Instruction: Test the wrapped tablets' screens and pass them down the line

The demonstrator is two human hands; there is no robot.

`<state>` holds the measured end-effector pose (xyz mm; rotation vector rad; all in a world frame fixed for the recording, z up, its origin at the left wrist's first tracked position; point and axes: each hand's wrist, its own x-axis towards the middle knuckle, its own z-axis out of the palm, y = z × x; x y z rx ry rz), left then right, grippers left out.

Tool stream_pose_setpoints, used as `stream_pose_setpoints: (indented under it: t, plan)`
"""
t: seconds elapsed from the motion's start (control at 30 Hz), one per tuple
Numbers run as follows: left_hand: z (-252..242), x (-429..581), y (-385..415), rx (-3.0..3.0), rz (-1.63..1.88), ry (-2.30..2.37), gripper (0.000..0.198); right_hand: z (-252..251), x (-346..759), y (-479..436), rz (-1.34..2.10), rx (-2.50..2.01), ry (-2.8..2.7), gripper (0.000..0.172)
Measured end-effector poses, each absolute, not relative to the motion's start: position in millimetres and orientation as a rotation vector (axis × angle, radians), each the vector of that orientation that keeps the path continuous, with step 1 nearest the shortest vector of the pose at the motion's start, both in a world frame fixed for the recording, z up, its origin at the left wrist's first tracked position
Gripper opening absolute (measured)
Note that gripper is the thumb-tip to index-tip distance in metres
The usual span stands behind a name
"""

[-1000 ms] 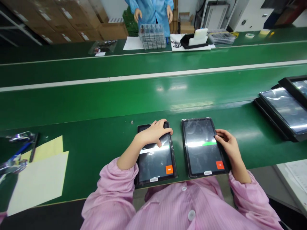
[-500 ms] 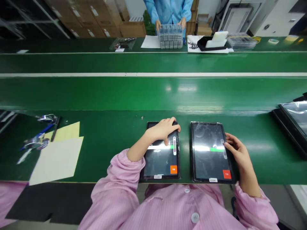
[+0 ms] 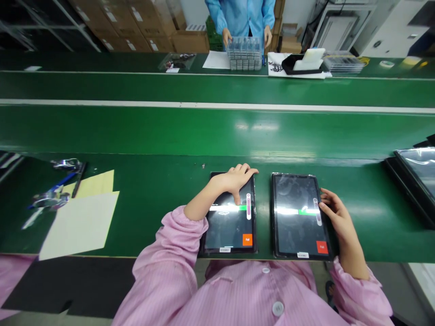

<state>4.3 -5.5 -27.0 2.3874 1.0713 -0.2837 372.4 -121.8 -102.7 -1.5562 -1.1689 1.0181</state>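
Two black tablets lie side by side at the near edge of the green table, screens up. Across the upper part of the left tablet (image 3: 226,231) rests my left hand (image 3: 236,179), fingers spread at its top and right edge, thumb stretched down over the screen. My right hand (image 3: 335,210) grips the right edge of the right tablet (image 3: 294,194), its thumb on the front border and the other fingers along the side, partly hidden. Each screen displays a white and green bar, a slider near the right edge and a red or orange box at the bottom.
Sheets of paper (image 3: 81,224), a black pen (image 3: 79,179) and crumpled clear film (image 3: 50,200) lie at left. Black-framed devices (image 3: 418,172) are stacked at right. Across the table a person in blue (image 3: 239,18) touches a stack of clear trays (image 3: 245,53).
My left fingers have straightened at the tablet's top right corner, with the index finger reaching out to the right. My right hand and both tablets stay in place. The view has shifted slightly.
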Motion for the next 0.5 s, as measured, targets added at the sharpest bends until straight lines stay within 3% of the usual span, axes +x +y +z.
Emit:
stream_pose_setpoints:
  t: [0.17,0.37,0.43,0.5]
  plan:
    - [-28,6,-8,2.463,-0.302,1.052,0.124,-100,371,-117,1.02,-1.574,-1.096,0.058]
    - [-5,16,-28,2.68,-0.305,1.317,0.147,-66,352,-119,0.973,-1.583,-0.767,0.059]
    - [8,26,-48,3.024,-0.433,1.282,0.133,-48,339,-119,0.75,-1.598,-0.851,0.054]
    - [19,39,-72,3.396,-1.059,0.483,0.104,-32,322,-111,0.546,-1.575,-1.241,0.047]
